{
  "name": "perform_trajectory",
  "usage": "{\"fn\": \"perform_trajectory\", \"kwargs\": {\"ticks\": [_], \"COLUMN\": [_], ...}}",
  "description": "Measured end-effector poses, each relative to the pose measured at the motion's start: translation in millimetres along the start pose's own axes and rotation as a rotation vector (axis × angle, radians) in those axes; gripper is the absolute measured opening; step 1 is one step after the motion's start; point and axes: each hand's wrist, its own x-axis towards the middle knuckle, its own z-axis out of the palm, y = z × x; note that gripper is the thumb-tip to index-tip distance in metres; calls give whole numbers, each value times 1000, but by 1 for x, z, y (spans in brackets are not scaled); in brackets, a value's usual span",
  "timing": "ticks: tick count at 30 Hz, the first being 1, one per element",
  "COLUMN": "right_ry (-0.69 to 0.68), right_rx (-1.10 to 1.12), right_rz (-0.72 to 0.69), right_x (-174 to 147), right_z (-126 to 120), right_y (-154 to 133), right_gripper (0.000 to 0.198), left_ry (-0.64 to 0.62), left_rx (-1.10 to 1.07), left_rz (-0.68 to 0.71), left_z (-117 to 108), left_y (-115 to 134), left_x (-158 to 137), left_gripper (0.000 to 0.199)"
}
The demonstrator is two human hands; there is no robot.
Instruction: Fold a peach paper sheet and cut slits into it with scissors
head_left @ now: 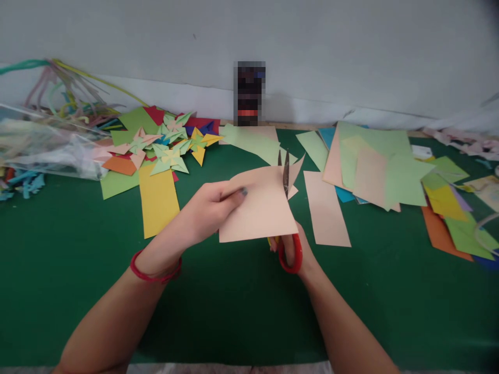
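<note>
My left hand (pixel 214 210) pinches a pale pink sheet of paper (pixel 261 208) by its left side, thumb on top, above the green tabletop. My right hand (pixel 302 249) grips a pair of scissors (pixel 291 257) with red and yellow handles, partly hidden under the sheet. The dark blades stand at the sheet's right edge, slightly apart at the tips, and a narrow strip of paper curls up to their right. A pink paper strip (pixel 326 210) lies on the table just right of the scissors.
Folded paper stars (pixel 171 156) and a yellow sheet (pixel 159 200) lie at the left, near a clear plastic bag (pixel 50 145). Stacked green and pink sheets (pixel 378 166) and coloured scraps (pixel 452 213) lie at the right. A blurred-out upright object (pixel 249 93) leans on the wall.
</note>
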Motion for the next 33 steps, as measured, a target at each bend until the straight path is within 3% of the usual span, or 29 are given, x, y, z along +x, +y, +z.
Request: {"fn": "perform_trajectory", "kwargs": {"ticks": [4,11,20,33], "right_ry": [-29,-31,24,68], "right_rx": [56,-82,-59,-76], "right_rz": [27,-17,48,19], "right_x": [1,1,1,-1], "right_z": [1,-1,0,-2], "right_y": [6,-1,-13,-11], "right_gripper": [45,36,3,16], "left_ry": [-1,-29,-107,-136], "left_rx": [6,4,83,107], "left_rz": [2,1,10,35], "left_z": [-1,-3,-4,-4], "left_y": [1,2,6,5], "left_x": [-1,-3,-4,-4], "left_gripper": [31,32,31,30]}}
